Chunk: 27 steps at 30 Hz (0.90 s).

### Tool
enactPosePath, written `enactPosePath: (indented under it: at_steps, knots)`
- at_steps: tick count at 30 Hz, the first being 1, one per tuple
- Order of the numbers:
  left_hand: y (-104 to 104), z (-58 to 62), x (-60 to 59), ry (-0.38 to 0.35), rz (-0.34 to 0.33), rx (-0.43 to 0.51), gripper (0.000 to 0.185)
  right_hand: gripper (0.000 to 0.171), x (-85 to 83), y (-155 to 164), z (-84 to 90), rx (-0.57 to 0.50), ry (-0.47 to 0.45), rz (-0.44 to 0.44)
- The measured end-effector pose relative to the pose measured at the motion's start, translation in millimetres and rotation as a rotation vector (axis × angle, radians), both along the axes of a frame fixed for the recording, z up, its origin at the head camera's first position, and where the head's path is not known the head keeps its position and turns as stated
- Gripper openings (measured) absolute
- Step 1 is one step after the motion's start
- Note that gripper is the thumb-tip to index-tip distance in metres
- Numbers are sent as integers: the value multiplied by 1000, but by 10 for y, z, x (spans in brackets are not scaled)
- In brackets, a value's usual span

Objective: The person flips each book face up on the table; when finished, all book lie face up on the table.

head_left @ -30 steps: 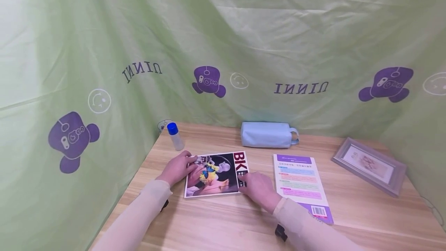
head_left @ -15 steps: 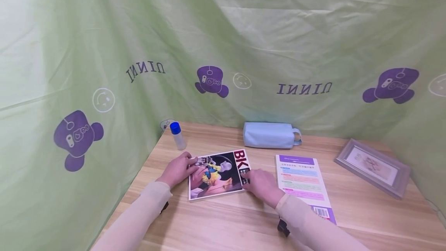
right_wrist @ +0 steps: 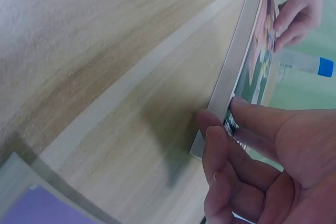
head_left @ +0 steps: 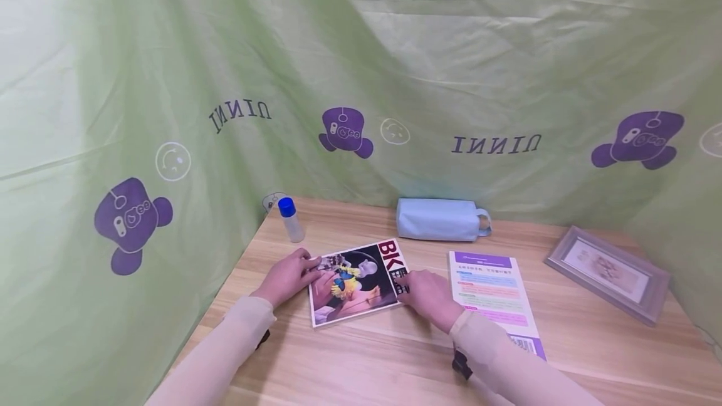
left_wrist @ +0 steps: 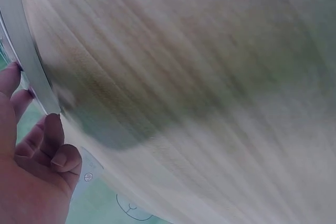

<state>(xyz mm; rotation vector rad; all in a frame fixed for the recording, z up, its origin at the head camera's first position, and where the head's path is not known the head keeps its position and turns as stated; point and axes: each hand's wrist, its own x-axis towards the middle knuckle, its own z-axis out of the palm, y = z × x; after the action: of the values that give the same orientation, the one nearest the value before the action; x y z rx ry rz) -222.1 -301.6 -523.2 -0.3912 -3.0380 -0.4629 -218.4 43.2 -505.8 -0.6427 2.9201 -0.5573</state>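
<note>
A person steadies a glossy magazine (head_left: 356,282) at lower centre of the head view, lying flat on a wood-grain table (head_left: 564,343). The left hand (head_left: 286,277) holds the magazine's left edge, curled fingers on the cover; the right hand (head_left: 427,293) grips the right edge near the red "BK" lettering, thumb on top and fingertips (right_wrist: 210,129) against the stacked page edges. The work looks to be at the squaring or lifting stage; by that judgement, the next move calls for an even grip on both sides so the thin cover does not buckle.

Right of the magazine lies a purple-and-white booklet (head_left: 493,296), with a grey picture frame (head_left: 608,271) at far right. A pale blue pencil case (head_left: 440,219) sits at the table's back edge, and a blue-capped bottle (head_left: 291,219) stands upper left of the magazine. A green curtain (head_left: 361,67) printed with purple cartoon figures encloses the table.
</note>
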Motion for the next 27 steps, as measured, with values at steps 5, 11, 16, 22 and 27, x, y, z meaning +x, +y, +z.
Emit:
enactPosePath:
  at_steps: [5,11,16,22,27]
  knots:
    - [-23,-8,37,1,-7,-9,42,39,-36,13,-10,8,6,-8]
    - [-35,-26,59,12,-20,4,42,40,-87,34,-8,-23,-18,-28]
    - [-58,-50,76,21,-19,8,41,38,-139,48,-15,-56,-39,-55]
    - [-68,-46,98,24,-28,-5,40,36,-197,66,-38,-61,-41,-75]
    - [-76,-54,120,36,-43,-27,40,35,-234,78,-54,-71,-36,-79]
